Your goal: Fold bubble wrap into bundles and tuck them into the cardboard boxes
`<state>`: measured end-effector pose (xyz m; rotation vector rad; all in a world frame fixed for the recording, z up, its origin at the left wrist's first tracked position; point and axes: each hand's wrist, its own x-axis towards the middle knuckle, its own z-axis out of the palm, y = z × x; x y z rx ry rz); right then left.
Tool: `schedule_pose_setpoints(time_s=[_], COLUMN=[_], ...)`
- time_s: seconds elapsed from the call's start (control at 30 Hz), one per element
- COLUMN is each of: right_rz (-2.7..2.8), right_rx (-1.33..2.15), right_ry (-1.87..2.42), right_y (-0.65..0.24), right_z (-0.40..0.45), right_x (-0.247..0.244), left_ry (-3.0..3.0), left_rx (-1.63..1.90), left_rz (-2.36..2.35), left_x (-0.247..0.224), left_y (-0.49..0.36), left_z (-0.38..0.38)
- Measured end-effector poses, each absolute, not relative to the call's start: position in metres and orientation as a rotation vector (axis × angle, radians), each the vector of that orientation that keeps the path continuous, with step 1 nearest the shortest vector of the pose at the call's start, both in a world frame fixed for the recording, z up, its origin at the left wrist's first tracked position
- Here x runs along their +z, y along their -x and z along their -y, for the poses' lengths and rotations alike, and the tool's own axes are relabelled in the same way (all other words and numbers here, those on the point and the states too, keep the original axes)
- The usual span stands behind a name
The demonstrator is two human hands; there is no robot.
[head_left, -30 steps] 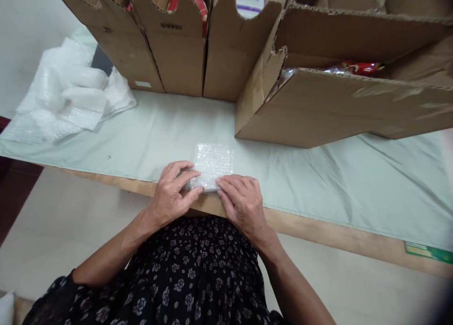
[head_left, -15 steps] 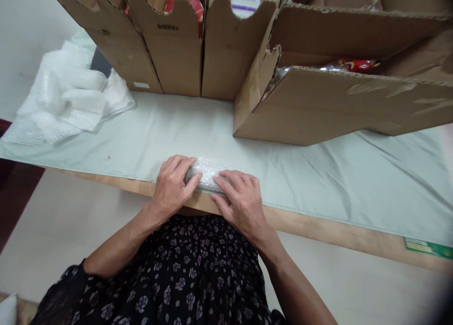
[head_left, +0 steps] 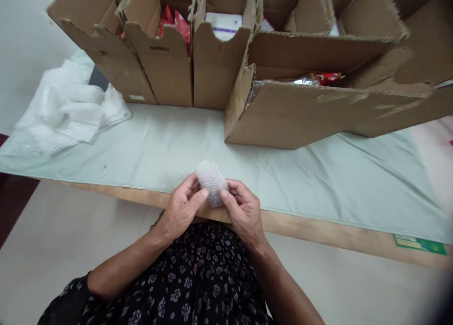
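Gripping both hands, the bubble-wrap bundle [head_left: 211, 182] points up-left, away from the person.

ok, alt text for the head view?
Both hands, left and right, hold a bubble-wrap bundle over the edge of a cloth-covered table. Open boxes stand behind; loose bubble wrap lies far left.

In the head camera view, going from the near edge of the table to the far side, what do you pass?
Bubble-wrapped bundle held in both hands → bare green cloth → row of cardboard boxes.
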<state>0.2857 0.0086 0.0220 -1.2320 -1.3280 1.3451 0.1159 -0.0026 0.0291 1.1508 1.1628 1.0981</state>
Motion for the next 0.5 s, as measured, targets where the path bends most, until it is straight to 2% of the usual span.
schedule_pose_setpoints(time_s=[0.1, 0.2, 0.3, 0.5], right_rz=[1.388, 1.559, 1.617, 1.895], right_rx=[1.345, 1.203, 1.124, 1.147], right_ry=[1.232, 1.234, 1.175, 1.15], right_y=[-0.292, -0.31, -0.332, -0.353], right_z=[-0.002, -0.001, -0.005, -0.015], right_x=[0.02, 0.027, 0.043, 0.073], left_ry=[-1.063, -1.109, -1.395, -1.912], left_rx=[1.082, 1.036, 0.994, 0.901], left_rz=[-1.093, -1.193, -1.306, -1.082], left_x=[0.03, 0.038, 0.049, 0.051], left_y=[-0.125, -0.125, -0.125, -0.147], left_z=[0.002, 0.001, -0.001, -0.002])
